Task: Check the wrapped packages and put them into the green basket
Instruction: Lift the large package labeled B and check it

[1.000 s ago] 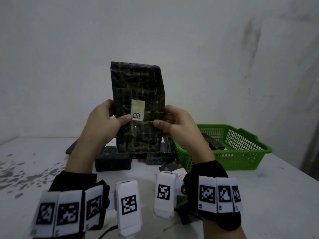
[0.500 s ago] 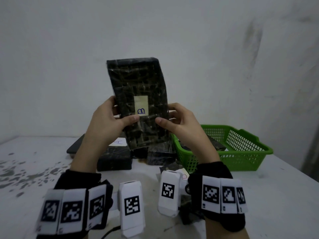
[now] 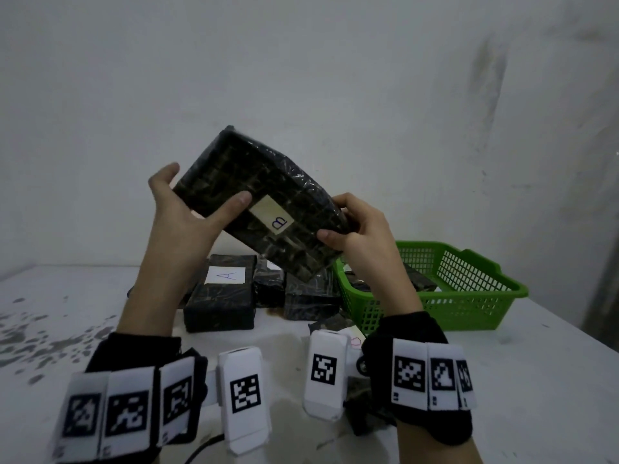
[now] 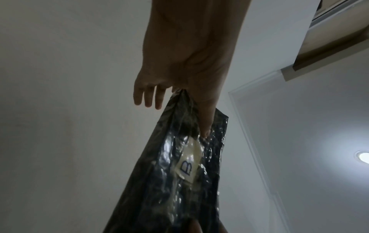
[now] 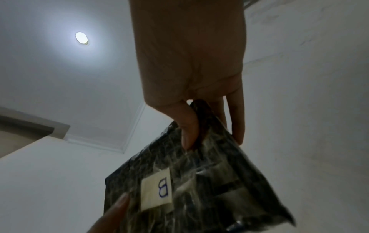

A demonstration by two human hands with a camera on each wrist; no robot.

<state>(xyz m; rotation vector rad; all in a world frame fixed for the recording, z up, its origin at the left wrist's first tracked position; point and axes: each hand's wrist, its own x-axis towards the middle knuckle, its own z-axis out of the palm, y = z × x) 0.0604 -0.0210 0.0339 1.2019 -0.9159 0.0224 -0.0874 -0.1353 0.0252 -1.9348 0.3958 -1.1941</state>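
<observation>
Inspection step, package in hand. The person holds a black wrapped package (image 3: 264, 209) in the air above the counter (image 3: 536, 380), tilted so that its upper end leans away to the left and its lower corner hangs just over the near rim of the green basket (image 3: 469, 306). A pale label marked "B" (image 3: 273, 216) faces the viewer. The left hand (image 3: 187, 212) clasps the upper-left long edge, thumb laid across the front face and the other fingers behind; the right hand (image 3: 361, 226) pinches the lower-right edge, thumb in front and fingers curled around the back. Both sets of fingers are thus closed around the package; neither hand is free.

On the counter behind the hands lie further black packages, one bearing an "A" label (image 3: 229, 274); dark packages already rest inside the basket.

Judged stage: the check of package B appears under way or nearly complete. The next move calls for carrying it a little to the right and down, clearing the basket rim, then laying it flat on those inside before the fingers release.
</observation>
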